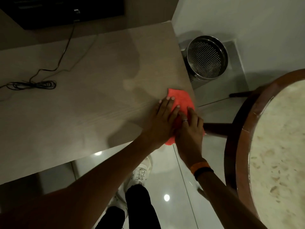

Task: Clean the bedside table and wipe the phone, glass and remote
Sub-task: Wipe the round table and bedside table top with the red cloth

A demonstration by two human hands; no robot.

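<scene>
A red cloth (181, 99) lies flat on the right front corner of the pale wooden table top (92, 100). My left hand (162, 120) presses on the cloth with its fingers spread. My right hand (189, 129) lies beside it on the same cloth, partly over the table's edge, a ring on one finger. A bit of cloth hangs off the front edge below my hands. Damp streaks show on the wood behind the cloth. No phone, glass or remote is in view.
A coiled black cable (33, 84) lies at the table's left and runs up to a dark device (66, 10) at the back. A perforated metal bin (207, 57) stands on the floor to the right. A round stone-topped side table (272, 154) fills the right side.
</scene>
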